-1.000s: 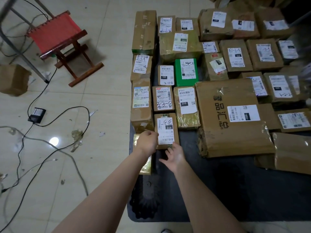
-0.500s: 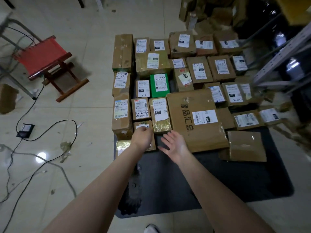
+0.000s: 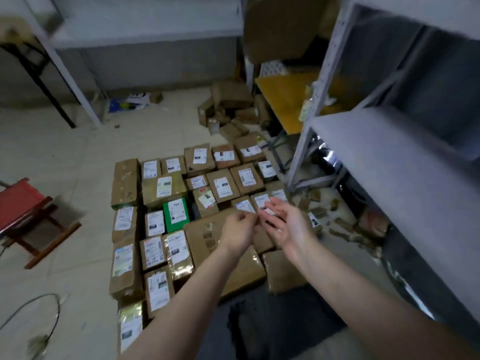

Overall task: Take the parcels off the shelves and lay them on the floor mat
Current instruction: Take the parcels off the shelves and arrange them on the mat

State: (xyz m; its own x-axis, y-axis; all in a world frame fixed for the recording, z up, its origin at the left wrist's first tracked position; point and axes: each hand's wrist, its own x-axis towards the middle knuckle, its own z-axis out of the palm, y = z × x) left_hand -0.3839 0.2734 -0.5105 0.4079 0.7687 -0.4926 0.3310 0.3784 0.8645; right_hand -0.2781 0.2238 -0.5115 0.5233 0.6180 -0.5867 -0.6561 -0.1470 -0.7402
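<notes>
Head view: sealed brown parcels (image 3: 223,187) with white labels lie in tight rows on the floor, face up and edge to edge. The nearest ones rest on the dark floor mat (image 3: 272,320), whose bare part shows between the forearms. Among them sit one green parcel (image 3: 176,215) and, just to its right, a large flat carton (image 3: 200,240) partly hidden behind the hands. A plain brown parcel (image 3: 283,271) lies against the carton's near right corner.

Both hands hang in the air above the rows, close together and not touching any parcel. The left hand (image 3: 237,232) shows its back with the fingers loosely curled, and nothing can be seen in it. The right hand (image 3: 288,226) is turned palm up, fingers relaxed and spread, and holds nothing.

Grey metal shelves (image 3: 384,162) rise on the right. Something dark and glossy sits low inside them, too blurred to name, and cardboard scraps (image 3: 337,224) litter the floor at their foot. Loose cartons (image 3: 231,94) are heaped behind the rows. A red stool (image 3: 18,201) and a cable (image 3: 55,310) are on the tiles to the left.
</notes>
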